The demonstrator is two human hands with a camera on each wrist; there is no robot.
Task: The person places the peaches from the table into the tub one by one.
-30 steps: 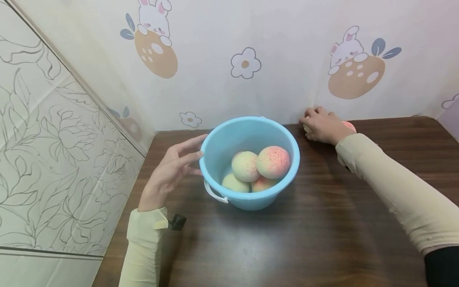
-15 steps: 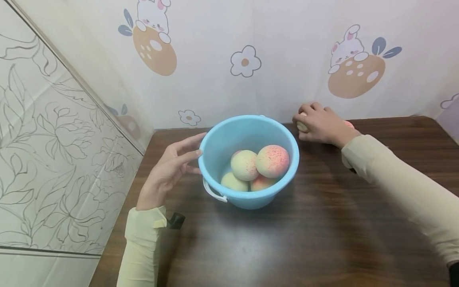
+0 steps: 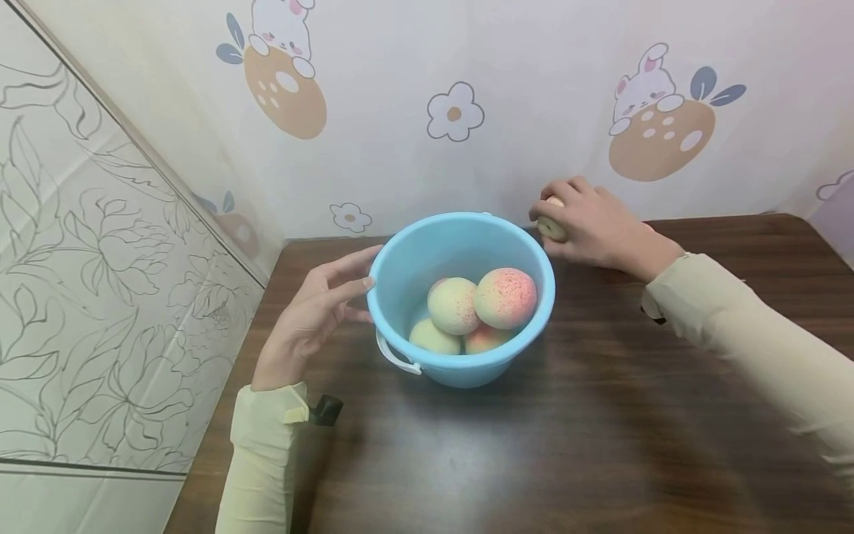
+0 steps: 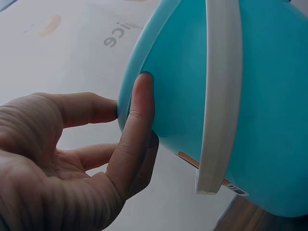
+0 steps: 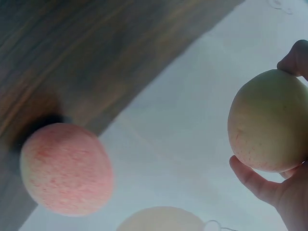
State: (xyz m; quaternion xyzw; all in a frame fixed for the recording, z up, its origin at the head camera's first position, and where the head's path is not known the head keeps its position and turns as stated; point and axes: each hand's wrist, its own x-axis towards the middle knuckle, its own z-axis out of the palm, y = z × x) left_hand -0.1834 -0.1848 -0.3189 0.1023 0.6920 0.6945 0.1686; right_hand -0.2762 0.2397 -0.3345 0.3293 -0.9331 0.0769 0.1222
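Note:
In the head view a light-blue bucket [image 3: 462, 371] stands on the dark wooden table, several peaches [image 3: 505, 298] heaped inside it. My left hand [image 3: 312, 315] holds the bucket's left rim. The left wrist view shows its fingers [image 4: 137, 115] bent against the rim and outer wall, beside the white handle [image 4: 221, 91]. To the right of the bucket, my right hand [image 3: 594, 226] grips a pale yellow-green peach [image 5: 269, 120] between thumb and fingers, near the wall. A pinker peach [image 5: 67, 168] lies on the table by the wall, mostly hidden behind my right wrist in the head view.
A papered wall [image 3: 520, 133] with rabbit and flower prints rises along the table's back edge. On the left stands a white panel [image 3: 113, 297] with line-drawn flowers. The brown table [image 3: 567, 445] extends in front and to the right.
My right hand has lifted the pale peach and moved it a little left, up towards the bucket's rim. The left hand stays at the rim, and the bucket stands where it was.

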